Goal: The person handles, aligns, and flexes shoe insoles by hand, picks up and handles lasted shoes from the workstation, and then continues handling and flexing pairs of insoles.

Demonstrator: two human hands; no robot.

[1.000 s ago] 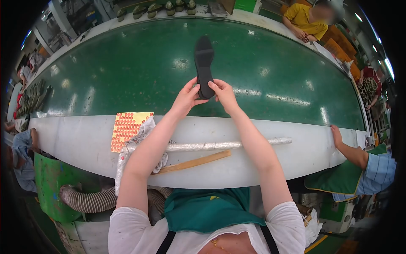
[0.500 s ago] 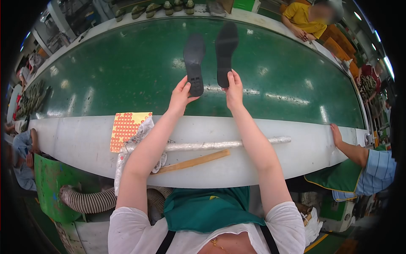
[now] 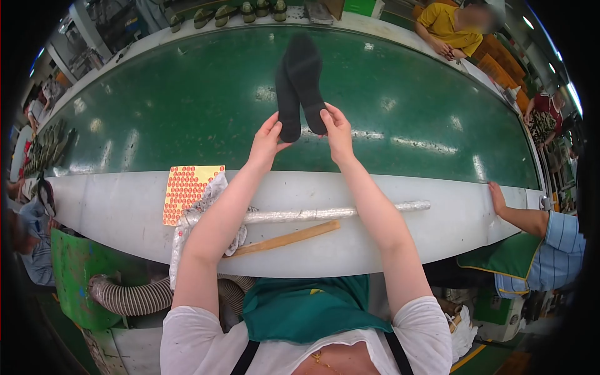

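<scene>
Two black shoe soles are held up over the green belt surface point(image 3: 206, 106). My left hand point(image 3: 267, 141) is closed on the heel end of the left sole point(image 3: 288, 115), thumb on its edge. The heel of the right sole point(image 3: 304, 75) is pinched by my right hand point(image 3: 339, 134). Their toe ends overlap, the right sole crossing in front and hiding part of the left one. Both show a plain dark face. Below my forearms, a foil-wrapped bar point(image 3: 300, 215) and a flat wooden strip point(image 3: 290, 239) lie across the white ledge point(image 3: 400, 240).
Beside my left forearm lies a yellow sheet of red round stickers point(image 3: 186, 190). Several shoes point(image 3: 222, 15) line the far edge, and more shoes point(image 3: 50, 147) sit far left. A co-worker's hand point(image 3: 497, 199) rests on the ledge at right; a person in yellow point(image 3: 447, 31) is across.
The soles have come together, the right one moving left until the toes overlap. The left sole has turned from its treaded side to a plain side. At far left, a person now holds up a dark shoe.
</scene>
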